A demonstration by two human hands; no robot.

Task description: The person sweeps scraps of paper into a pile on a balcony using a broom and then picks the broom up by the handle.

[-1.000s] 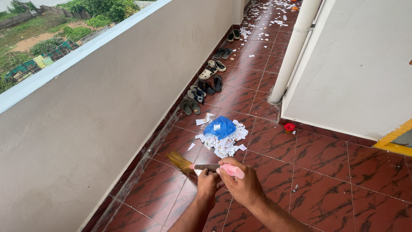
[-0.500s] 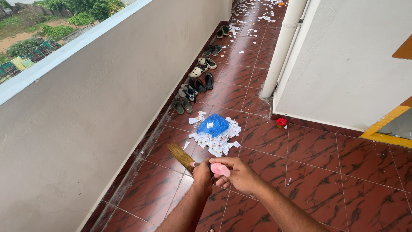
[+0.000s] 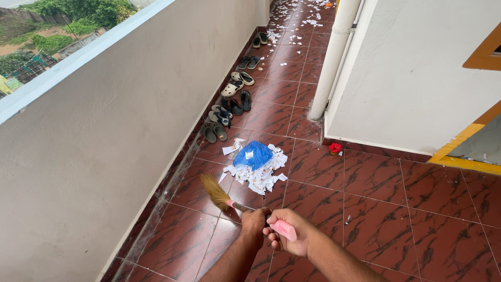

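So on the far left there's the balcony wall [image 3: 104,146], plain grey, running along well to the left of both hands. At its foot, up ahead of the fingers, a row of sandals [image 3: 229,99] sits lined up against it.

The broom [image 3: 229,201] is short, straw bristles at one end, pink grip at the other. Its bristles [image 3: 213,189] point up and to the left of the fingers, tips down on the red tiles [image 3: 396,209]. The left hand [image 3: 254,222] is closed around the shaft just behind the bristles, fingers fully wrapped. Right beside it, touching, the right hand [image 3: 292,236] is curled around the pink handle [image 3: 283,230], whose end pokes out past the fingers.

Just ahead of the fingers, near the bristles but not touching, there's a paper pile [image 3: 258,175], white scraps heaped together, with a blue bag [image 3: 252,154] crumpled on its far side.

Further right and ahead of the right hand, a small red flower [image 3: 335,148] lies by the base of the white wall [image 3: 412,78], next to a white pipe [image 3: 329,62]. More scraps [image 3: 302,21] are scattered way down the corridor.
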